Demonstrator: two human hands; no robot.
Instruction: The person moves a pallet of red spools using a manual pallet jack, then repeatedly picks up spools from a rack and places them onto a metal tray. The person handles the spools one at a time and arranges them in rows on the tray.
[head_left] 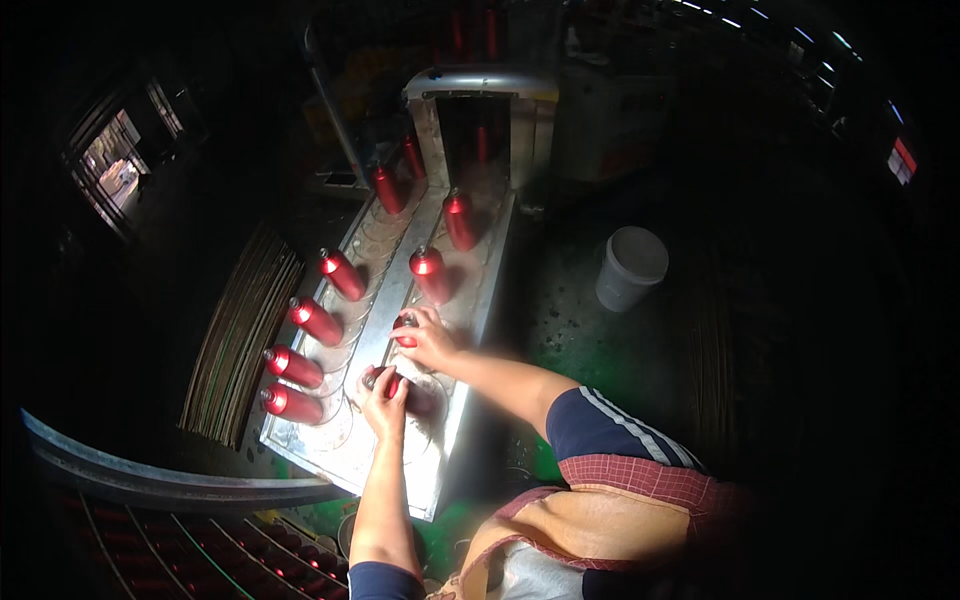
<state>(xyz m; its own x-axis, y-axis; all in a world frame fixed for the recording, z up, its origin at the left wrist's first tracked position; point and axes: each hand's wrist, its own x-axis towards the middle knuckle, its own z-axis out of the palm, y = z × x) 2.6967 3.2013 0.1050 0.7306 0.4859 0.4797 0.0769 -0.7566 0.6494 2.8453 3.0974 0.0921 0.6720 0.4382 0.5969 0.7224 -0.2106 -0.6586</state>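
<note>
Our apron (pixel 600 525) fills the lower edge of the view, tan with a red checked border, and from under it our two bare forearms reach up and leftward onto a shiny metal conveyor table (pixel 440 450) that runs away from us toward a metal housing (pixel 480 85) at the far end.

We see our left hand (pixel 385 400) closed over the top of a red can (pixel 385 381) standing at the near end of the right-hand row; only the can's silver cap and a sliver of red show between our fingers. Our right hand (pixel 430 340) is clenched around a second red can (pixel 405 330) just beyond the first, again gripping it from above near the cap. The two held cans stand upright, their long axes pointing up at us, one directly behind the other along the row, so our left hand is the nearer and our right the farther along the table.

Farther up the same row stand two more upright red cans (pixel 432 272). Across the central rail, to our left, a file of red cans (pixel 310 320) stands in round seats, apart from both hands. A white bucket (pixel 630 268) sits on the dark floor well to the right of the table, and a stack of flat sheets (pixel 240 335) lies off its left side.
</note>
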